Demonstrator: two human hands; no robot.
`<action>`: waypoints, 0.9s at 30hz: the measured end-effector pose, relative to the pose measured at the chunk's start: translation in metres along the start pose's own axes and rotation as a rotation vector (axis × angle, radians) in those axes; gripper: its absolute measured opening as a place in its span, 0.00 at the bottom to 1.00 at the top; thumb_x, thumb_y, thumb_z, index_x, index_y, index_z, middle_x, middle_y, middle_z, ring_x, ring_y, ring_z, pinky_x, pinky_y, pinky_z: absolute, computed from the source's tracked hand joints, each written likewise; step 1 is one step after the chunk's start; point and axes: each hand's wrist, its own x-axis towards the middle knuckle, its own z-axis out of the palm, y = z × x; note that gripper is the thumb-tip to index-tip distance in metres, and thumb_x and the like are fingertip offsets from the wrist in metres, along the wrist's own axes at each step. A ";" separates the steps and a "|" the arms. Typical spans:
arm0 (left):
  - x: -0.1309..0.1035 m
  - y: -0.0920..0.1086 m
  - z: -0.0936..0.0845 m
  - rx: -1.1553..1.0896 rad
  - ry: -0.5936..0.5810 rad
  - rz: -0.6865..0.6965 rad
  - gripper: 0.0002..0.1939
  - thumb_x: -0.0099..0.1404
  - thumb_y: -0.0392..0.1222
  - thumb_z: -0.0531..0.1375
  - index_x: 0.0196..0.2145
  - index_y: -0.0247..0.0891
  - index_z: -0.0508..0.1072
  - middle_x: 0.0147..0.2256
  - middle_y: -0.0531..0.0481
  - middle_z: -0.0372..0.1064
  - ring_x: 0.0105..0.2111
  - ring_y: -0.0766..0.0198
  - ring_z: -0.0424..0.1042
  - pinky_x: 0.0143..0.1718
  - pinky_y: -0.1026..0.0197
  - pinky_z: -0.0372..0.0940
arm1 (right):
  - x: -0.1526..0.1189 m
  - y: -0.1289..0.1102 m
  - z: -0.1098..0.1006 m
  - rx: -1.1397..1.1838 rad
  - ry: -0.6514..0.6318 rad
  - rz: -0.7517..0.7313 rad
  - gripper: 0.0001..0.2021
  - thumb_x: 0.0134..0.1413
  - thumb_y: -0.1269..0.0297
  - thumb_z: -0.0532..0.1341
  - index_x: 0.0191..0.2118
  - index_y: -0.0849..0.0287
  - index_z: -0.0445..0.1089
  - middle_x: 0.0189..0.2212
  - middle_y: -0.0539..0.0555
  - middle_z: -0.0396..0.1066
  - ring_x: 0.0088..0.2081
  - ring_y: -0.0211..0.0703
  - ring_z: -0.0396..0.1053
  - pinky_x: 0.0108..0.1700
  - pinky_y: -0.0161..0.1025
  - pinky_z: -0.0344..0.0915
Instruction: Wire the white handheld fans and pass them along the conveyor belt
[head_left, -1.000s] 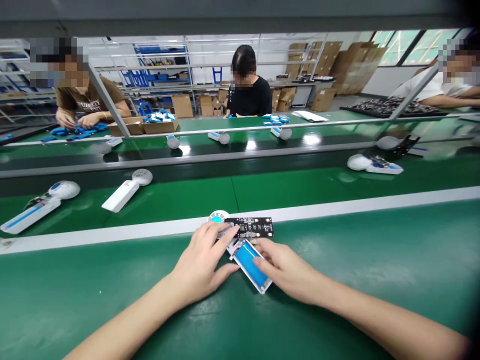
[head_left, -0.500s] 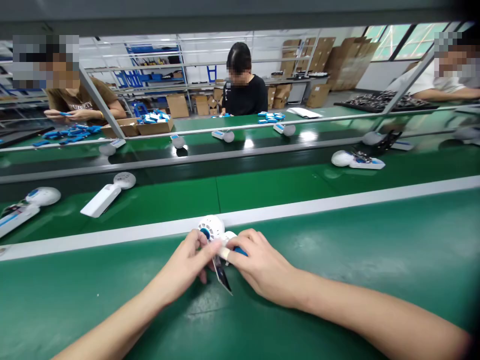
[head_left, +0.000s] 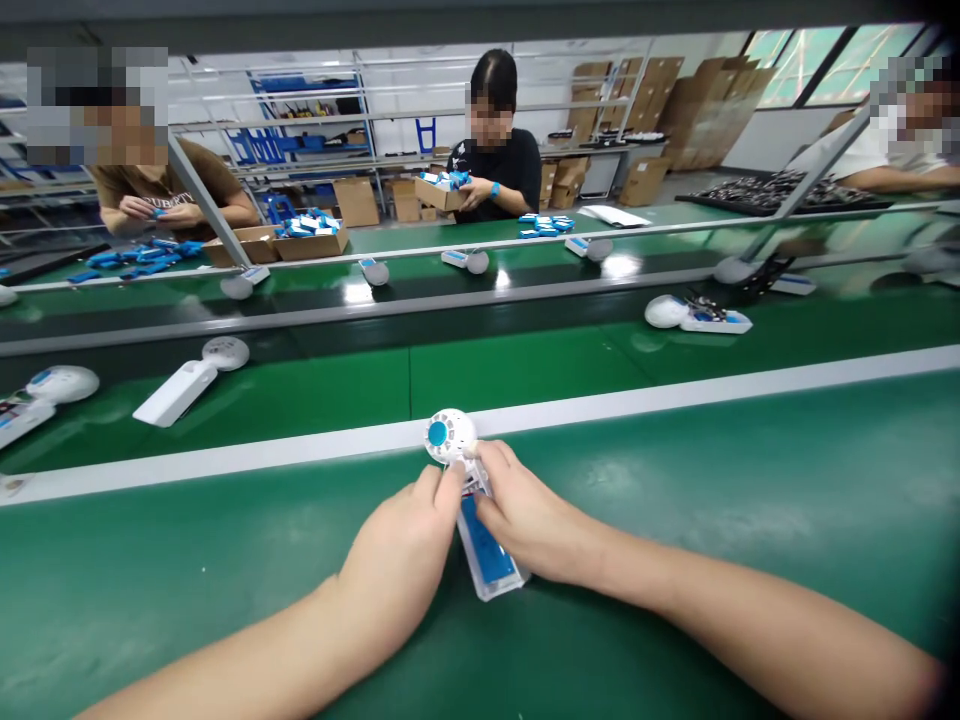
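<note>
A white handheld fan (head_left: 459,437) with a round slotted head and a blue centre lies in front of me, its handle pointing toward me. The handle is uncovered, and a flat blue block (head_left: 486,540), seemingly a battery pack, lies inside it. My left hand (head_left: 409,535) is closed on the left of the neck, thumb and fingers pressed to it. From the right, my right hand (head_left: 525,505) grips the neck and upper handle, its thumb by the top of the blue block. Fingertips partly hide the joint between head and handle.
Beyond the pale belt edge (head_left: 315,444), a green conveyor carries a closed white fan (head_left: 176,392) and an uncovered fan with wires (head_left: 701,316). Across it, a person in black (head_left: 495,150) holds a carton of blue-and-white pieces. Other people sit left and right.
The fan handle has turned to show its blue inside, and the dark flat strip below my left hand is out of sight. The person opposite has lifted a carton. Fans on the near conveyor have shifted left.
</note>
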 end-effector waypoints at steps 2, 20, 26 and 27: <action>-0.003 -0.001 -0.001 0.184 0.096 0.135 0.19 0.56 0.26 0.44 0.44 0.33 0.64 0.30 0.45 0.66 0.24 0.62 0.65 0.22 0.61 0.63 | 0.004 0.003 -0.001 0.039 -0.012 -0.022 0.13 0.50 0.73 0.50 0.43 0.62 0.57 0.39 0.58 0.61 0.41 0.43 0.62 0.41 0.41 0.63; -0.018 -0.028 0.032 -0.241 0.167 0.042 0.10 0.60 0.44 0.54 0.29 0.35 0.69 0.55 0.40 0.45 0.51 0.49 0.55 0.46 0.46 0.59 | 0.003 0.019 0.008 0.018 0.130 -0.067 0.08 0.51 0.68 0.54 0.39 0.59 0.58 0.38 0.54 0.57 0.33 0.36 0.61 0.34 0.37 0.63; -0.013 -0.030 0.037 -0.276 0.215 0.022 0.08 0.61 0.39 0.53 0.26 0.35 0.69 0.54 0.41 0.48 0.51 0.52 0.54 0.48 0.49 0.58 | 0.003 0.016 0.001 -0.084 0.092 -0.266 0.07 0.50 0.72 0.56 0.38 0.60 0.63 0.36 0.54 0.56 0.39 0.40 0.58 0.41 0.38 0.61; -0.013 -0.030 0.037 -0.251 0.227 0.038 0.08 0.61 0.39 0.54 0.27 0.35 0.69 0.54 0.41 0.49 0.51 0.52 0.55 0.47 0.49 0.59 | 0.003 0.016 0.001 -0.102 0.070 -0.284 0.06 0.51 0.72 0.56 0.37 0.60 0.64 0.35 0.54 0.57 0.38 0.39 0.58 0.41 0.38 0.61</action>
